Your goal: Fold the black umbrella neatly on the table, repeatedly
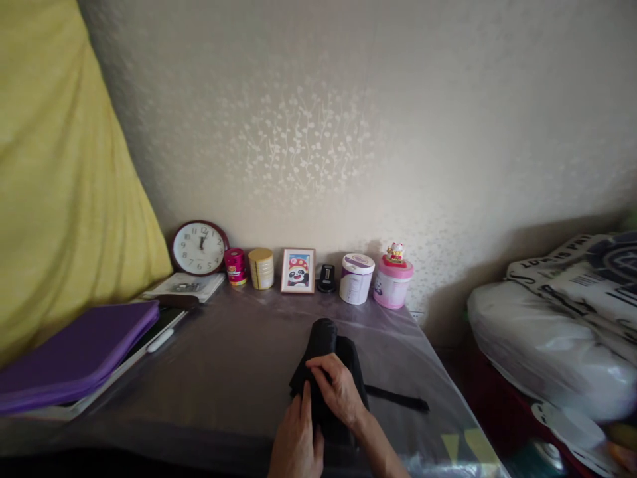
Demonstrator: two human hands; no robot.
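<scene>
A black folding umbrella [323, 338] lies on the table near its front, its cloth in loose folds and its rounded end toward the wall. My right hand [341, 392] lies across the top of it, fingers bent and closed on the dark cloth. Lower down, my left hand [297, 438] grips the umbrella's near left side, with the thumb and fingers against the cloth. A narrow black strap [398, 397] stretches out to the right on the table. Both palms hide part of the umbrella's near end.
Along the wall stand a round clock [200, 248], a magenta can [235, 267], a yellow-lidded jar [261, 269], a framed panda picture [298, 271], a white tub [357, 279] and a pink tub [393, 284]. A purple folder [84, 352] lies left. White bags [547, 338] sit beyond the right edge.
</scene>
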